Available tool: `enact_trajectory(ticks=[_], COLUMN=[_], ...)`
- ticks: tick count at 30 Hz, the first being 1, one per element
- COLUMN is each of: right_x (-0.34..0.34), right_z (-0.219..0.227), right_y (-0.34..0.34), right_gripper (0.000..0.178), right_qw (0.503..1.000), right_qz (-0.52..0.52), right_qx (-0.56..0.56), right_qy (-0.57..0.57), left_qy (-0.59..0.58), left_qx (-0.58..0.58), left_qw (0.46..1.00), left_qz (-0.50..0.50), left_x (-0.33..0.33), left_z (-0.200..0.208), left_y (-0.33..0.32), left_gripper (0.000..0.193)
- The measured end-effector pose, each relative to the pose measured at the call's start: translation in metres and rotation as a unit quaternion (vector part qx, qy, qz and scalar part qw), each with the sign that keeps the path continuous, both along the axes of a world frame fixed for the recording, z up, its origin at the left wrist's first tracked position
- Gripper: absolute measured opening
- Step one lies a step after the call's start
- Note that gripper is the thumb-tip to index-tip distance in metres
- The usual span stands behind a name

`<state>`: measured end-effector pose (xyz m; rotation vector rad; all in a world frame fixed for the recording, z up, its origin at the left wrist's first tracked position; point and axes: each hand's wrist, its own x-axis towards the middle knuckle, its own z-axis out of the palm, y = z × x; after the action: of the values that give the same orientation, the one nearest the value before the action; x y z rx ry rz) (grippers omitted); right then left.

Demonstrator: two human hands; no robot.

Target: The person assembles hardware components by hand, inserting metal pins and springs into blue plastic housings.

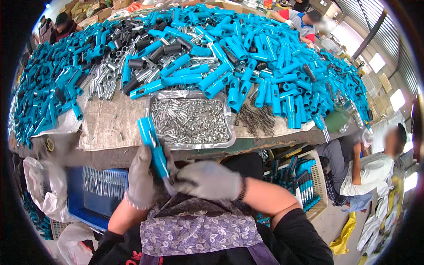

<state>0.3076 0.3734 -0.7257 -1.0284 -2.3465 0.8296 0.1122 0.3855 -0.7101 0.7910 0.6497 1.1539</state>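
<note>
A bright blue slotted tube [152,140] tilts in front of my body, with a short metal shank [169,186] showing at its lower end. My left hand [142,176], in a grey glove, is closed around the tube from the left. From the right, my gloved right hand [207,180] has its fingers curled together against the tube's lower end. Whatever those fingers pinch is hidden and slightly blurred. Just beyond the hands, a metal tray [230,115] holds many small silver pins and short cylinders. Dark coil springs [255,120] lie in a pile to its right.
Heaped blue tubes [282,57], black sleeves [138,64] and silver tubes [106,81] cover the table. Below its edge are a blue bin [76,198] with metal rods, left, and a cream crate [321,185] of blue-handled pieces, right. A seated person [366,172] is at right; others work beyond.
</note>
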Motion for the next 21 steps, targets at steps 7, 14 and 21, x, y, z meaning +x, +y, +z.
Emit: enact_trajectory(ticks=[7, 14, 21], right_x=[0.234, 0.249, 0.086], right_z=[0.048, 0.050, 0.079], right_y=[0.238, 0.279, 0.078], right_gripper=[0.041, 0.044, 0.040], right_qw=[0.735, 0.700, 0.982], right_qz=[-0.619, -0.690, -0.166], right_qx=[0.208, 0.115, 0.041], right_qy=[-0.183, -0.145, 0.079], left_qy=[0.025, 0.013, 0.197], left_qx=[-0.093, -0.181, -0.036], left_qw=[0.986, 0.956, 0.962], left_qz=[-0.136, -0.232, -0.185], left_x=[-0.022, -0.026, -0.045], left_z=[-0.060, -0.093, -0.065], left_y=[-0.040, -0.052, -0.029], left_gripper=[0.067, 0.076, 0.056])
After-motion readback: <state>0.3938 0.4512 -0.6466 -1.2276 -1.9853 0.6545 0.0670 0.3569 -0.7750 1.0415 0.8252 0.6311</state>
